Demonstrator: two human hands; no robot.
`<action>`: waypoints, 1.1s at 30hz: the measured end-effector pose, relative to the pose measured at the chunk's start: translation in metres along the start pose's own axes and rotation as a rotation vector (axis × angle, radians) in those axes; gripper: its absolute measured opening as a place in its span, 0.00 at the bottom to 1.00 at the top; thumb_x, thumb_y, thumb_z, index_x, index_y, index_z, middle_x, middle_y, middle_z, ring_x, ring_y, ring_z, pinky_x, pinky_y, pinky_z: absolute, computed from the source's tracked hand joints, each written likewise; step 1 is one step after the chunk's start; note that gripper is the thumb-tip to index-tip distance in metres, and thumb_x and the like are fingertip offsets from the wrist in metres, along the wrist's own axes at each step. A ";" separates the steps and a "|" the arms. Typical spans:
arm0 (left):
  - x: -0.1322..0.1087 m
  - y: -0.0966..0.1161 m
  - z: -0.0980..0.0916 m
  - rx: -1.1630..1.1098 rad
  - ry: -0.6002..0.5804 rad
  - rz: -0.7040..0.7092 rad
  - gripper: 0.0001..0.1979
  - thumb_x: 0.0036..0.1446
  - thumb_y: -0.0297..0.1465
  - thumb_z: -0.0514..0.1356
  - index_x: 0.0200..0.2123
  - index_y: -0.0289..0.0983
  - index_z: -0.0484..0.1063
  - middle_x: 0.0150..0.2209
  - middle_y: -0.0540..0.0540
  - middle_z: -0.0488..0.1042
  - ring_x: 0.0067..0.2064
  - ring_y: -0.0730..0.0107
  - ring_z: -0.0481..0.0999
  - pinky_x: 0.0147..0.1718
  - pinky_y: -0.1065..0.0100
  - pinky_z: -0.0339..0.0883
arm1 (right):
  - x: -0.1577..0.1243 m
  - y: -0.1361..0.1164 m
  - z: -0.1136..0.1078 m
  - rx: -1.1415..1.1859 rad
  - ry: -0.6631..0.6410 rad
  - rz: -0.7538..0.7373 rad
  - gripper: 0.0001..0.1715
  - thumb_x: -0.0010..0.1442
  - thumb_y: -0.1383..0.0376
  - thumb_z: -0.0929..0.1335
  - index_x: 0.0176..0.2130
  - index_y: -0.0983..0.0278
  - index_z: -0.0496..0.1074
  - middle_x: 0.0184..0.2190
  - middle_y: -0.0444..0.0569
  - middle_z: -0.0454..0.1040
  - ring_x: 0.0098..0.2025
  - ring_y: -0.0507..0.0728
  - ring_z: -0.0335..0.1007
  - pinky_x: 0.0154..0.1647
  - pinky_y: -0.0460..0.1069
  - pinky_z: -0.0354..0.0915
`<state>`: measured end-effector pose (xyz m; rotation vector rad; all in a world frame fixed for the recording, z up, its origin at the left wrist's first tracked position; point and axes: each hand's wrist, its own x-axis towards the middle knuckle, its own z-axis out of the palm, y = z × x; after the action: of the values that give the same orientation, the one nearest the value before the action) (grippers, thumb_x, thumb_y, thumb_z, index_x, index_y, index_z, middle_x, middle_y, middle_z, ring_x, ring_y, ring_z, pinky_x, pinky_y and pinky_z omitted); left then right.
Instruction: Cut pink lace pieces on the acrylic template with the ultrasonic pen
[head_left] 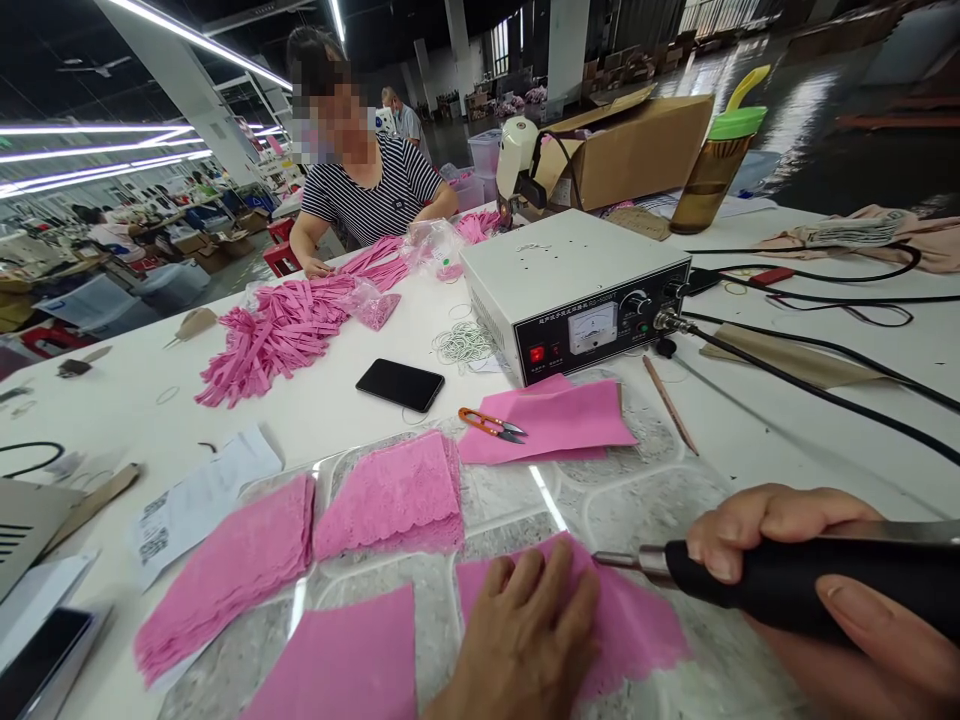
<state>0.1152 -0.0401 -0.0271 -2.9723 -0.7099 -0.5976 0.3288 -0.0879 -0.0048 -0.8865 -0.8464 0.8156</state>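
My left hand [529, 625] lies palm down with fingers stretched over a pink fabric piece [637, 625], pressing it to the marbled board [495, 510]. In my right hand [795, 540] is a black handheld ultrasonic welder [780, 572], gripped around its body. Its thin metal tip points left and meets or hovers just over the fabric beside my left fingers; contact is not clear. Left of my hand lies another flat pink piece [352, 660]. Two stacks of scalloped pink lace pieces, a left stack [232, 570] and a middle stack [394, 495], sit beyond it.
A control box [577, 285] with a dial stands ahead, its black cables [825, 385] running right. Orange thread snips [491, 425] rest on pink cloth [562, 415]. Nearby are a phone [400, 385], a pencil [670, 405], a bottle [712, 170] and pink strips [277, 335] before a seated person.
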 end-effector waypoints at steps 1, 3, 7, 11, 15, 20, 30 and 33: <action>0.000 0.000 0.000 0.000 0.000 0.000 0.16 0.68 0.33 0.50 0.53 0.34 0.69 0.53 0.40 0.71 0.44 0.59 0.70 0.37 0.62 0.63 | 0.001 -0.002 0.002 -0.004 -0.022 -0.017 0.08 0.59 0.57 0.68 0.39 0.56 0.70 0.29 0.46 0.68 0.28 0.56 0.68 0.31 0.52 0.72; 0.000 0.000 -0.001 -0.001 -0.001 0.000 0.16 0.68 0.33 0.49 0.53 0.34 0.69 0.53 0.40 0.71 0.44 0.60 0.70 0.37 0.62 0.63 | 0.002 -0.005 0.006 -0.004 -0.051 -0.034 0.08 0.59 0.58 0.68 0.39 0.57 0.70 0.29 0.46 0.69 0.28 0.56 0.68 0.31 0.52 0.72; 0.001 -0.001 -0.002 -0.006 -0.004 0.004 0.16 0.68 0.32 0.48 0.53 0.33 0.69 0.53 0.39 0.71 0.45 0.59 0.70 0.37 0.61 0.63 | -0.001 -0.010 0.017 0.020 0.028 0.014 0.06 0.58 0.58 0.69 0.36 0.57 0.70 0.28 0.45 0.68 0.28 0.55 0.67 0.31 0.51 0.71; 0.003 -0.001 -0.003 -0.006 -0.007 0.022 0.16 0.68 0.30 0.47 0.52 0.32 0.69 0.52 0.38 0.72 0.43 0.59 0.70 0.36 0.61 0.63 | 0.003 -0.015 0.025 0.003 0.080 0.020 0.06 0.57 0.58 0.70 0.33 0.56 0.70 0.26 0.44 0.67 0.27 0.54 0.67 0.31 0.51 0.70; 0.002 -0.002 -0.002 0.009 -0.003 0.033 0.16 0.68 0.28 0.47 0.52 0.32 0.69 0.52 0.37 0.71 0.44 0.58 0.70 0.37 0.60 0.63 | 0.010 -0.020 0.013 0.000 -0.016 0.007 0.05 0.57 0.59 0.70 0.34 0.56 0.72 0.26 0.45 0.68 0.26 0.55 0.68 0.29 0.52 0.71; -0.001 -0.003 0.001 0.025 -0.007 0.043 0.15 0.67 0.28 0.48 0.52 0.33 0.69 0.52 0.37 0.71 0.45 0.57 0.69 0.38 0.60 0.62 | -0.001 -0.018 -0.007 0.070 0.054 0.028 0.08 0.57 0.58 0.70 0.36 0.58 0.70 0.28 0.45 0.66 0.27 0.55 0.66 0.30 0.50 0.72; 0.000 -0.003 -0.001 0.042 -0.019 0.043 0.16 0.67 0.28 0.48 0.53 0.35 0.69 0.53 0.37 0.71 0.47 0.58 0.69 0.40 0.60 0.64 | -0.004 -0.021 -0.003 0.022 0.032 0.050 0.07 0.57 0.58 0.69 0.36 0.57 0.70 0.28 0.45 0.66 0.27 0.56 0.67 0.28 0.52 0.71; 0.000 -0.003 -0.001 0.045 -0.008 0.044 0.16 0.67 0.28 0.48 0.53 0.35 0.69 0.53 0.38 0.71 0.47 0.58 0.69 0.40 0.60 0.64 | -0.002 -0.027 0.007 -0.009 0.100 0.057 0.08 0.56 0.56 0.70 0.34 0.56 0.70 0.26 0.45 0.67 0.25 0.56 0.66 0.28 0.52 0.70</action>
<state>0.1134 -0.0375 -0.0266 -2.9420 -0.6481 -0.5604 0.3279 -0.0984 0.0211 -0.9548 -0.7409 0.8107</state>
